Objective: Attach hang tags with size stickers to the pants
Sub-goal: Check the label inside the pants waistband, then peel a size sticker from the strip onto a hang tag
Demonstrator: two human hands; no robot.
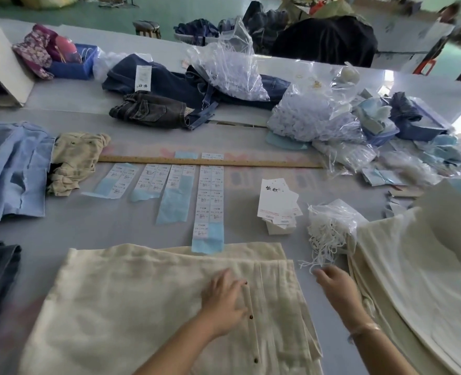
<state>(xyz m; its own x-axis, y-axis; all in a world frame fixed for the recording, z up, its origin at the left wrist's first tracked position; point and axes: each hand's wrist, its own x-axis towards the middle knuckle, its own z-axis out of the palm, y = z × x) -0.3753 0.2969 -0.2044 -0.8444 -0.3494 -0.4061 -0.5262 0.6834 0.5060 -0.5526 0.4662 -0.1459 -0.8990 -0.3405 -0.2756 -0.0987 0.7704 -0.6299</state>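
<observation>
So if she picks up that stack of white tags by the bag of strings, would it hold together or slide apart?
Probably slide apart. The tags already lie fanned and skewed, so nothing seems to bind them. Each looks like thin, smooth card: likely stiff enough to stay flat, light, and slippery against its neighbours. Lifting the stack by one edge would likely spill some onto the table.

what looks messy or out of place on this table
Mainly the white strings: they spill loose out of their open plastic bag, near the right hand. The hang tags are fanned askew. The sticker sheets lie in tidy rows.
</observation>
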